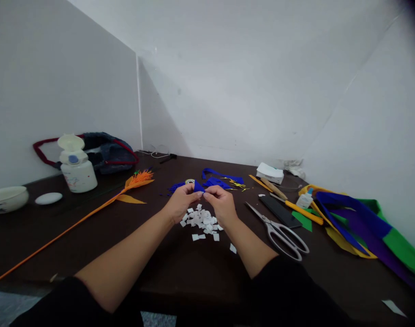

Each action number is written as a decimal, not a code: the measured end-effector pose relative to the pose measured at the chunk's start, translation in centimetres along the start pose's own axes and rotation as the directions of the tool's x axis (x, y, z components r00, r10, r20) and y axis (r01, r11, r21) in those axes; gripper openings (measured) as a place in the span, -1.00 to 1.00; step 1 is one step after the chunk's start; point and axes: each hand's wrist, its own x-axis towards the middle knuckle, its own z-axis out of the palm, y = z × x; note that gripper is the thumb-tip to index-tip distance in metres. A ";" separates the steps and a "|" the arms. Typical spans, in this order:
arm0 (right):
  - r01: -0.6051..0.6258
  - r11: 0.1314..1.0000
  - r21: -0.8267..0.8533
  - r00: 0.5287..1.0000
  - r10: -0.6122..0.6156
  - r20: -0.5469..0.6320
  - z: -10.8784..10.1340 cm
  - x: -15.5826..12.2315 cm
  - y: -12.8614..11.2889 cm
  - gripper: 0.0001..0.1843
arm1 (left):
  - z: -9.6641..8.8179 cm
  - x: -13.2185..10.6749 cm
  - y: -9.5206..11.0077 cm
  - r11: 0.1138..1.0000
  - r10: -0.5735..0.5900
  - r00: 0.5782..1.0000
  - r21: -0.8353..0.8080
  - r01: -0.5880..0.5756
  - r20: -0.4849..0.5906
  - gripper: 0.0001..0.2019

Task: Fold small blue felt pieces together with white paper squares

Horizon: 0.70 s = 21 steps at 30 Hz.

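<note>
Over the middle of the dark table, a small pointed piece of blue crepe paper (198,186) is pinched between both my hands. My left hand (180,201) grips it from the left with thumb and fingers. At its lower right tip, my right hand (223,204) pinches it, the fingertips of both hands nearly touching. Below and between them lies a loose heap of small white paper squares (203,220). Just behind are blue strips (218,182), shredded blue bits (175,187), thin yellow pieces (237,183) and a roll of tape (190,181), partly hidden.
Scissors (279,230), a black flat slab (279,210), a yellow cutter (304,212), a glue bottle (304,200) and coloured crepe paper (364,222) lie right. Left are an orange paper flower (101,200), a water bottle (78,176), a bowl (8,200) and a bag (117,156).
</note>
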 end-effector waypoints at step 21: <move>-0.040 0.983 -0.178 0.999 0.038 -0.017 -0.6 0.5 0.9 -0.77 | 0.2 -0.3 0.7 0.903 0.172 0.985 0.400 -0.156 -0.004 -0.82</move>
